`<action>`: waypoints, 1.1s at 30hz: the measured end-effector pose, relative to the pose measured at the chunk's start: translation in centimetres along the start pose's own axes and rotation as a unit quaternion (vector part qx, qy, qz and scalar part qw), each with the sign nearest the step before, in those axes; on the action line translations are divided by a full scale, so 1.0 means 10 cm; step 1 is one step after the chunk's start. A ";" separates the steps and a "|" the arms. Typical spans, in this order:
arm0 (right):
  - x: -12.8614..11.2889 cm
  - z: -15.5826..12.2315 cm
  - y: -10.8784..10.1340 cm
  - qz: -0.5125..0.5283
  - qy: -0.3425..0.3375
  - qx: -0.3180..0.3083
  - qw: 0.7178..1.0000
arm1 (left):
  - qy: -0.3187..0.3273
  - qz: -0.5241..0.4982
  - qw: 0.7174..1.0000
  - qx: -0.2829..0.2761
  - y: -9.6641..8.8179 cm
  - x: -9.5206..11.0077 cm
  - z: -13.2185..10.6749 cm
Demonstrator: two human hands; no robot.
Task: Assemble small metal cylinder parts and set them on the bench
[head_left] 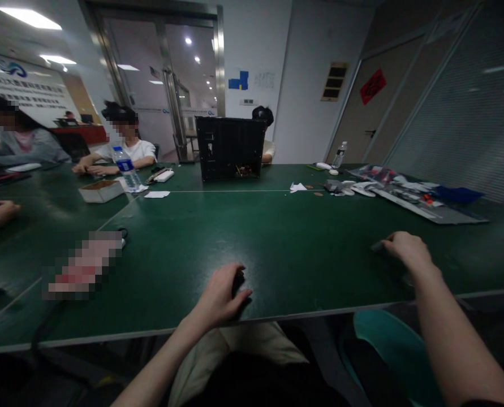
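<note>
My left hand [223, 294] rests near the front edge of the dark green table [285, 249], fingers curled round a small dark object I cannot make out. My right hand [406, 250] lies further right on the table, fingers closed over a small dark grey thing at its fingertips; what it is I cannot tell. A black open-backed case [230, 148] stands upright at the far middle of the table.
Other people sit at the far left, with a water bottle [125, 167] and a shallow cardboard box [101, 190] near them. A grey tray of parts [421, 198] and another bottle [339, 154] lie at the back right. A teal chair [387, 345] stands below my right arm.
</note>
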State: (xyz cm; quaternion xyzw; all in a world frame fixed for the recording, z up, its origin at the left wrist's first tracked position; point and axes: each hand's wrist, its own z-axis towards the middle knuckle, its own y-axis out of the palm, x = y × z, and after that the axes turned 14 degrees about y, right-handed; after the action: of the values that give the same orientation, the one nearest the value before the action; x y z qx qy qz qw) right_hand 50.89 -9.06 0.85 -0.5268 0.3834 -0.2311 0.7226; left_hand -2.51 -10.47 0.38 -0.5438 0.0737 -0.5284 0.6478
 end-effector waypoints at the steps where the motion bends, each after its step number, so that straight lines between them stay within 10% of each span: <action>1: 0.00 0.00 -0.02 -0.009 0.020 -0.012 1.000 | 0.003 0.000 1.000 0.002 0.00 0.00 0.00; 10: -0.02 -0.03 -0.10 -0.052 0.079 -0.081 0.992 | 0.013 0.003 1.000 0.009 0.02 -0.04 -0.03; 22: -0.23 -0.12 -0.05 -0.015 -0.007 -0.118 0.993 | 0.008 0.013 1.000 -0.001 0.01 -0.02 -0.02; 27: -0.83 -0.96 0.00 0.094 -0.217 -0.164 0.958 | 0.008 0.012 1.000 -0.004 0.01 -0.01 -0.02; 33: -1.70 -2.34 -0.08 0.189 -0.452 -0.248 0.836 | 0.010 0.007 1.000 -0.006 0.00 -0.01 -0.02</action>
State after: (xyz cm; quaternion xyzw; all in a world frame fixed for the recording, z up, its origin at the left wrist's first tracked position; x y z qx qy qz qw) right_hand 22.08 -10.41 3.33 -0.6516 0.1511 0.2764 0.6900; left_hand -2.70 -10.55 0.29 -0.5419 0.0874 -0.5285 0.6476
